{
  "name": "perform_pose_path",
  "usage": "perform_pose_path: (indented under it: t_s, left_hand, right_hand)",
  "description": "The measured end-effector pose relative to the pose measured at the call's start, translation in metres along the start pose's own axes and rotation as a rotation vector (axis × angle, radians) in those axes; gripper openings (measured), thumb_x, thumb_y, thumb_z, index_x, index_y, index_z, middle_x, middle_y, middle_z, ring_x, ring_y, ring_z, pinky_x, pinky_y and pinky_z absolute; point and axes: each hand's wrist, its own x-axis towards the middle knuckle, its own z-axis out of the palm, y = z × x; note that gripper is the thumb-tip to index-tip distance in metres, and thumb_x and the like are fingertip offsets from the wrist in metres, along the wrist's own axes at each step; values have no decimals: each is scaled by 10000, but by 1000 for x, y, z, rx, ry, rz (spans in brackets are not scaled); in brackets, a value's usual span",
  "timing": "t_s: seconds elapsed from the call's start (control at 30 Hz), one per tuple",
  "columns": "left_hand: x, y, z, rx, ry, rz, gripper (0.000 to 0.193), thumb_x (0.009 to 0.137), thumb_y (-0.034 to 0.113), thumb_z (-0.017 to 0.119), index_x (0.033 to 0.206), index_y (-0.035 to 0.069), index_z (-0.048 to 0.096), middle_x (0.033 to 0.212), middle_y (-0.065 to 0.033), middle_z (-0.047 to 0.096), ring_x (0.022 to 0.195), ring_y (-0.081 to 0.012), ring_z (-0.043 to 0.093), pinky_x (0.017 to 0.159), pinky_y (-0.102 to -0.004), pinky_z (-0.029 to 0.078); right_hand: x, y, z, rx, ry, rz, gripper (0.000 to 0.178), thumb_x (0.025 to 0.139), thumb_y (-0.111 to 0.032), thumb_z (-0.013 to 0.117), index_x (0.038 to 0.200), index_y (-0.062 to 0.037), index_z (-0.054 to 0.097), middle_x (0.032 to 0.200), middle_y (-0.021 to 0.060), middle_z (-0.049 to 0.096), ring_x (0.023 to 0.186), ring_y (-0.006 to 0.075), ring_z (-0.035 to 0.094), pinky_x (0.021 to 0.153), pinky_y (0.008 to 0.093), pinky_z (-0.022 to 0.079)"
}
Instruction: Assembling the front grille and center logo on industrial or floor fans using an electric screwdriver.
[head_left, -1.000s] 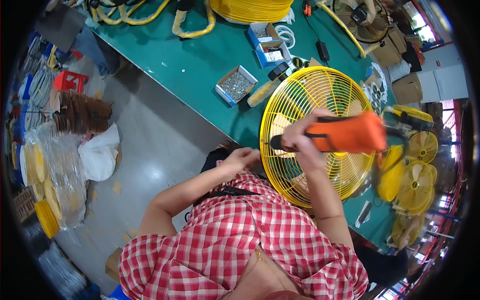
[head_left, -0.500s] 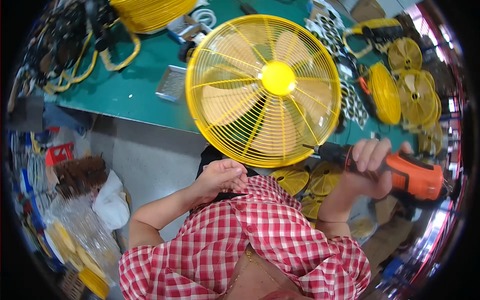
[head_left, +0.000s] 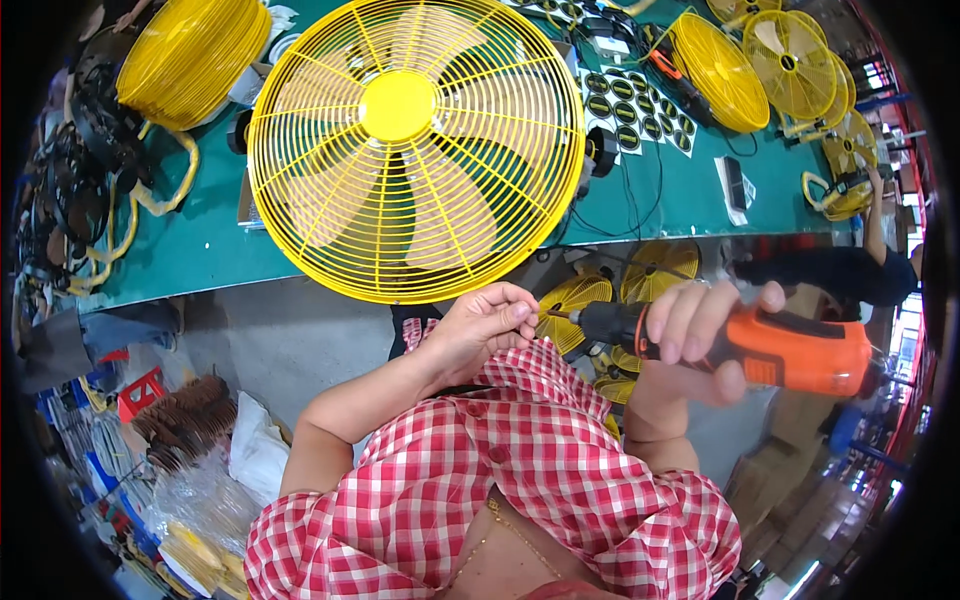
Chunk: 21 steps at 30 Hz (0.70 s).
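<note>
My right hand [head_left: 700, 325] is wrapped round an orange and black power screwdriver [head_left: 800, 350], whose bit points left. Close to the bit's tip, my left hand [head_left: 492, 322] pinches thumb against fingers. Whatever sits in that pinch is too small or hidden to make out. Just beyond my left hand stands a large fan with a round yellow wire guard [head_left: 400, 290]. Behind the wires show pale blades [head_left: 450, 205] and a yellow centre disc [head_left: 398, 106]. Neither hand is touching the guard.
The fan is at the green table [head_left: 210, 255]. Stacked yellow guards [head_left: 190, 60] and black parts [head_left: 85, 180] lie left. Sheets of round black stickers [head_left: 640, 110] and more yellow fans [head_left: 790, 65] are right. Another person's arm [head_left: 875, 215] shows at far right.
The view has shifted, so the fan appears further left and higher. My left hand and the screwdriver's bit have come together in front of the guard. The bit has left the guard's lower right edge.
</note>
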Motion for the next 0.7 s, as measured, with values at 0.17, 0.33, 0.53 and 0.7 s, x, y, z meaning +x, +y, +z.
perform_pose_path:
  t_s: [0.17, 0.33, 0.53, 0.7]
  left_hand:
    - [-8, 4, -4, 17, -11, 1, 133, 879, 125, 555, 957, 24, 593, 828, -36, 607, 732, -93, 589, 673, -204, 498]
    - [-8, 2, 0, -12, 9, 39, 127, 884, 127, 547, 931, 22, 601, 812, -25, 611, 702, -84, 586, 649, -195, 490]
    - [-4, -1, 0, -17, 18, 17, 144, 897, 150, 524, 952, 36, 592, 798, -18, 598, 691, -80, 576, 623, -186, 477]
    - [2, -1, 4, -20, 46, -11, 147, 901, 176, 522, 924, 44, 583, 788, -11, 597, 663, -70, 561, 602, -183, 459]
  right_hand:
    - [-7, 11, 16, 29, 55, 59, 579, 738, -126, 637, 1236, -134, 343, 695, 83, 545, 561, 214, 558, 579, 370, 479]
    - [-10, 14, 13, 36, 58, 69, 578, 737, -130, 643, 1233, -139, 347, 699, 82, 549, 565, 213, 561, 583, 371, 479]
    - [-10, 15, 8, 39, 55, 21, 576, 746, -134, 642, 1239, -154, 346, 711, 80, 550, 567, 213, 557, 578, 366, 471]
    - [-5, 15, -3, 31, -61, 26, 555, 732, -123, 670, 1196, -160, 366, 709, 81, 565, 553, 215, 564, 560, 364, 486]
